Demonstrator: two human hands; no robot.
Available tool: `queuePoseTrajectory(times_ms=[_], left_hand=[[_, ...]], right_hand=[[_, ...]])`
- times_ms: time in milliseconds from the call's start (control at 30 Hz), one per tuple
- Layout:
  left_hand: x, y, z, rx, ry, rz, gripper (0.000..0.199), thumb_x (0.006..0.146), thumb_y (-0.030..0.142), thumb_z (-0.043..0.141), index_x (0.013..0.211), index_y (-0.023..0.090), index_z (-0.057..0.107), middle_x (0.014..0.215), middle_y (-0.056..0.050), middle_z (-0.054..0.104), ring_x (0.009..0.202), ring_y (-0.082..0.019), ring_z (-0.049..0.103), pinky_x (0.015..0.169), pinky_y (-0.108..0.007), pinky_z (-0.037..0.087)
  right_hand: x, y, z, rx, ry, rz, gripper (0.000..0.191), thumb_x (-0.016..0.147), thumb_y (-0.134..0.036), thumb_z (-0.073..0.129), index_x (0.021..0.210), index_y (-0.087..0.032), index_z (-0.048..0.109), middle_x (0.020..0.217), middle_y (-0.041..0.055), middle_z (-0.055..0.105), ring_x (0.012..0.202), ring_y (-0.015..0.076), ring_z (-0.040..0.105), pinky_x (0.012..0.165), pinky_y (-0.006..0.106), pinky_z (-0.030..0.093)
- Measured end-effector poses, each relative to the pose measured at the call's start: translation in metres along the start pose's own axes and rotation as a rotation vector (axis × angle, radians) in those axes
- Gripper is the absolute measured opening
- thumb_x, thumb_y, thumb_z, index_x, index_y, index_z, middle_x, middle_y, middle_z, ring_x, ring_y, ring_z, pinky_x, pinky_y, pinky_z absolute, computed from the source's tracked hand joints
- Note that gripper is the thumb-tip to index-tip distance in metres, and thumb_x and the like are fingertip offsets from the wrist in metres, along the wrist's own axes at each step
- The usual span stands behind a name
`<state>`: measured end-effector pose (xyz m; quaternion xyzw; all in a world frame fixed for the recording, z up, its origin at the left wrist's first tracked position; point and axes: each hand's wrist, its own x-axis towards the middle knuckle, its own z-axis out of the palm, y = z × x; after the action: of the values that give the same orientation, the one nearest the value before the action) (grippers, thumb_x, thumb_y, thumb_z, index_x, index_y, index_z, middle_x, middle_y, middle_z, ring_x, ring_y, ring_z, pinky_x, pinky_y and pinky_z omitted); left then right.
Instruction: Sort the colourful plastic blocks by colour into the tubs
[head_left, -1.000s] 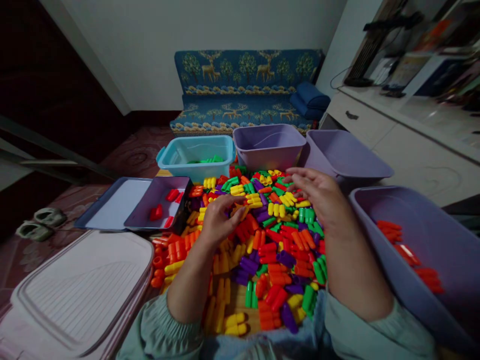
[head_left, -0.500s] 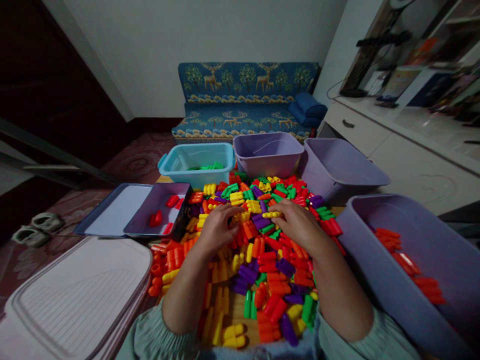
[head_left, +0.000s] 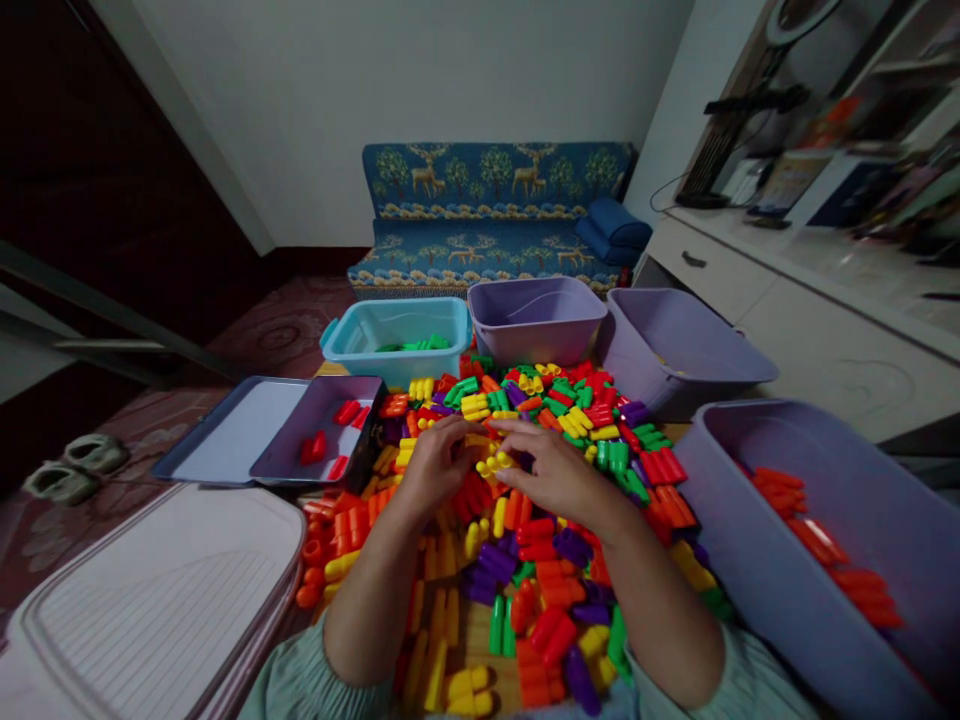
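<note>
A heap of red, orange, yellow, green and purple plastic pieces covers the wooden table. Over its middle, my right hand has its thumb and fingers closed around a yellow piece. Close beside it on the left, my left hand is curled with the fingertips toward the right hand. What those fingers hold, if anything, is hidden behind the hand and among the yellow pieces.
Behind the heap stand a light blue bin with green pieces and two purple bins. A purple bin at right holds orange-red pieces. An open case with red pieces and pale lids lie left.
My right hand has moved left with the yellow piece, closer to my left hand. The view has tilted slightly, so the background sits a little lower.
</note>
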<state>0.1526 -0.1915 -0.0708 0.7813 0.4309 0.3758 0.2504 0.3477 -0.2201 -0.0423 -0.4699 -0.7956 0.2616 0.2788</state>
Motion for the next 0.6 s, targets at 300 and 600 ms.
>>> queuePoseTrajectory(times_ms=[300,600], left_hand=[[0.000,0.001,0.001,-0.002,-0.075,0.004,0.026,0.079,0.008,0.053,0.095,0.017,0.071,0.092,-0.007,0.071,0.086,-0.019,0.066,0.077,-0.028,0.049],[-0.003,-0.002,0.006,-0.333,-0.065,-0.167,0.039,0.083,0.030,0.064,0.119,0.015,0.063,0.106,-0.008,0.071,0.092,-0.021,0.065,0.081,-0.032,0.052]], right_hand=[[0.002,0.002,0.007,-0.074,0.013,-0.002,0.013,0.078,-0.016,0.068,0.089,-0.022,0.071,0.100,0.0046,0.069,0.094,0.0197,0.065,0.085,0.032,0.048],[0.004,-0.006,-0.002,0.109,0.301,0.079,0.012,0.081,-0.027,0.065,0.091,-0.021,0.069,0.093,0.0060,0.066,0.084,0.0193,0.063,0.075,0.031,0.051]])
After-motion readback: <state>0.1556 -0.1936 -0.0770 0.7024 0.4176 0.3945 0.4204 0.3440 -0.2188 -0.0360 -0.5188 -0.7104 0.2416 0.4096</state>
